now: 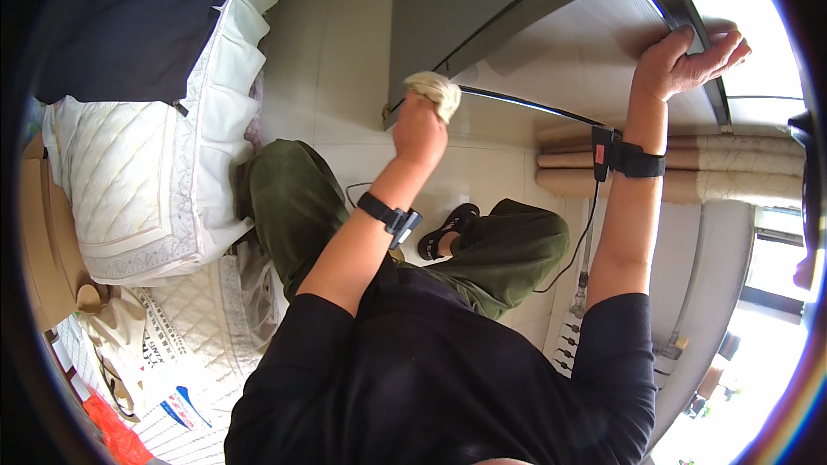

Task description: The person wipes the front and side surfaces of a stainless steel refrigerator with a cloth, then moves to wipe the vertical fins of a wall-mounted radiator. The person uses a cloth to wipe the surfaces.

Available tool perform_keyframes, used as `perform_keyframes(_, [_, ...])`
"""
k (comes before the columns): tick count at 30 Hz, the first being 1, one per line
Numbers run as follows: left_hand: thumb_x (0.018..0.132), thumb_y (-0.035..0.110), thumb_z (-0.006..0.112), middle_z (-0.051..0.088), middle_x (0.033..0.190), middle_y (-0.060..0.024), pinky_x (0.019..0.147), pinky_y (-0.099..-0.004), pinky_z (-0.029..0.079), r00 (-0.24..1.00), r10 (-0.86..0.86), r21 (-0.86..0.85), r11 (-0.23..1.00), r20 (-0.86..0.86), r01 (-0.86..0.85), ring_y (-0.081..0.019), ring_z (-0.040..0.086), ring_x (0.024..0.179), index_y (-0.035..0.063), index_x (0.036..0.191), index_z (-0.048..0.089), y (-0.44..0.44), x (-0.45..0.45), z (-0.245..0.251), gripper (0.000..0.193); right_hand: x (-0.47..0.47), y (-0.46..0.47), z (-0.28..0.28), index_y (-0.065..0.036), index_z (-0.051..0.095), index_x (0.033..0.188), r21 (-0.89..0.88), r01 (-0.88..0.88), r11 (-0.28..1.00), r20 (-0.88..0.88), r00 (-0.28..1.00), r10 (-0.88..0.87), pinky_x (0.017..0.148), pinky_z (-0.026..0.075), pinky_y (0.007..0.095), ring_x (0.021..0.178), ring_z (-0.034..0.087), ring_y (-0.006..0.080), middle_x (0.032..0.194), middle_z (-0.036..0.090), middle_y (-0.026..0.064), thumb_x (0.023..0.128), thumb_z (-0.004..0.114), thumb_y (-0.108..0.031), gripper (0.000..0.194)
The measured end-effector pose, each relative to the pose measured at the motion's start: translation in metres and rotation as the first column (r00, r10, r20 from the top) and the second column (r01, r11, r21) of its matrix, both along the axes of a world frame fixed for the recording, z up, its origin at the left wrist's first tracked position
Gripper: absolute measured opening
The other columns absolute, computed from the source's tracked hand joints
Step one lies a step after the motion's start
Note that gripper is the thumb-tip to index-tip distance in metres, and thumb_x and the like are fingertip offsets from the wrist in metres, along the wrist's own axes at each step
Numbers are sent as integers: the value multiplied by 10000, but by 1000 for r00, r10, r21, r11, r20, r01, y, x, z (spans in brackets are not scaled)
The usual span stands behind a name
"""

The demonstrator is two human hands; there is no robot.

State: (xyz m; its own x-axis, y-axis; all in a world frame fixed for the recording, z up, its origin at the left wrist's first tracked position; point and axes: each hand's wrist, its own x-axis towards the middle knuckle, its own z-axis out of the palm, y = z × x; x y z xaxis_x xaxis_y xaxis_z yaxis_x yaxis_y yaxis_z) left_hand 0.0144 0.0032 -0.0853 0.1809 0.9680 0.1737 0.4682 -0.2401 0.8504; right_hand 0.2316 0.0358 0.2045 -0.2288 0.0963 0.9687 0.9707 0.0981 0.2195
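In my left hand (420,132) is a bunched cream-coloured cloth (436,93), held against or close to the lower corner of a large piece of grey furniture (465,0). Whether the cloth touches the surface is hard to tell. My right hand (688,64) grips the dark edge (707,87) of a pale, wood-grained panel (581,39), with the thumb on the near side and the fingers past the edge. The far side of that panel is hidden. Both wrists wear black straps with small devices, and a cable runs from the right one.
A bed with a quilted white cover (129,181) and dark cloth (136,19) stands at left. Beige curtains (614,174) hang at right above a power strip (565,345). Pale floor tiles (349,45) lie below. A printed tote bag (123,329) and red plastic bag (116,429) sit lower left.
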Motion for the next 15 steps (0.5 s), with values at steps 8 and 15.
perform_keyframes(8, [831, 108, 586, 582, 1016, -169, 767, -421, 486, 922, 139, -138, 986, 360, -94, -341, 593, 924, 3, 1132, 496, 41, -36, -10, 331, 7, 1, -1, -62, 380, 1346, -1, 0, 1000, 55, 998, 0, 1088, 60, 612, 1353, 218, 382, 1354, 385, 186, 751, 496, -98, 607])
perform_keyframes(15, [914, 230, 571, 538, 1154, -90, 877, -293, 427, 503, 101, -256, 934, 858, 248, -167, 506, 1051, -8, 1236, 460, 12, 19, -2, 415, 8, -3, -3, -59, 335, 1397, -15, 43, 999, 61, 997, -42, 1117, 88, 557, 1392, 139, 405, 1431, 332, 206, 795, 498, -107, 625])
